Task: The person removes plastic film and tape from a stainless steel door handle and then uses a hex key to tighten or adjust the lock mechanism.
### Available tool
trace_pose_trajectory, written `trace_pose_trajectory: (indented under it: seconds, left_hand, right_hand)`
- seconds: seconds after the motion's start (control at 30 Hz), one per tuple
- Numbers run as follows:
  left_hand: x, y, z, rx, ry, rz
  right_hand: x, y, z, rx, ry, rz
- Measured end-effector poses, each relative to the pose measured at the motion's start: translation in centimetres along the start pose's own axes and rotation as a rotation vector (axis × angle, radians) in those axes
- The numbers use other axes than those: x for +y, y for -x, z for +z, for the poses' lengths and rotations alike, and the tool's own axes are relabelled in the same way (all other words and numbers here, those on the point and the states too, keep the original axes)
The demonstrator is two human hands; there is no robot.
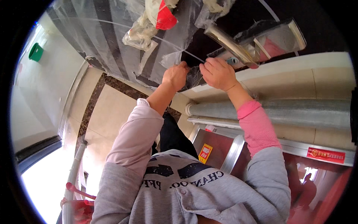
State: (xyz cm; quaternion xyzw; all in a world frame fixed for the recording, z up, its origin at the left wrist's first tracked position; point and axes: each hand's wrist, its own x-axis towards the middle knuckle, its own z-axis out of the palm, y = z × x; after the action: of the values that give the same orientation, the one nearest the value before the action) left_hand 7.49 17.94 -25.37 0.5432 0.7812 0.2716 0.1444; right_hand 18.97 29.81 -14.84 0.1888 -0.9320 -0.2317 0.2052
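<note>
In front of me is a dark panel with a long metal handle and a lock cylinder, like a door. Torn clear plastic film covers much of it. My left hand is closed in a pinch at the film's ragged edge, and what lies in its fingertips is hidden. A little to the right, my right hand is closed too, just below the lock. A thin white strip crosses the film and runs to the right fingertips.
Crumpled film with a red-and-white piece hangs at the top. A grey pipe and a metal-framed red glass panel are at right. A metal pole stands lower left, a green bucket farther off. Beige tile floor lies below.
</note>
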Motion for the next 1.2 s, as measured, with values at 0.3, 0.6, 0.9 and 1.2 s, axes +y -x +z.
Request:
trace_pose_trajectory:
  seconds: [0.3,0.6,0.9,1.2]
  left_hand:
    - [0.4,0.6,3.2,0.348,0.256,-0.104]
    - [1.5,1.7,3.4,0.339,0.202,-0.192]
    - [0.0,2.7,3.7,0.375,0.245,-0.142]
    - [-0.2,3.5,2.9,0.42,0.271,-0.078]
  right_hand:
    - [-2.4,-0.7,-2.1,-0.199,-0.158,0.052]
    - [-3.9,-0.1,4.4,-0.318,-0.396,0.24]
    - [-5.8,-1.6,5.8,-0.432,-0.31,0.335]
    - [-6.7,-1.1,6.2,-0.442,-0.334,0.467]
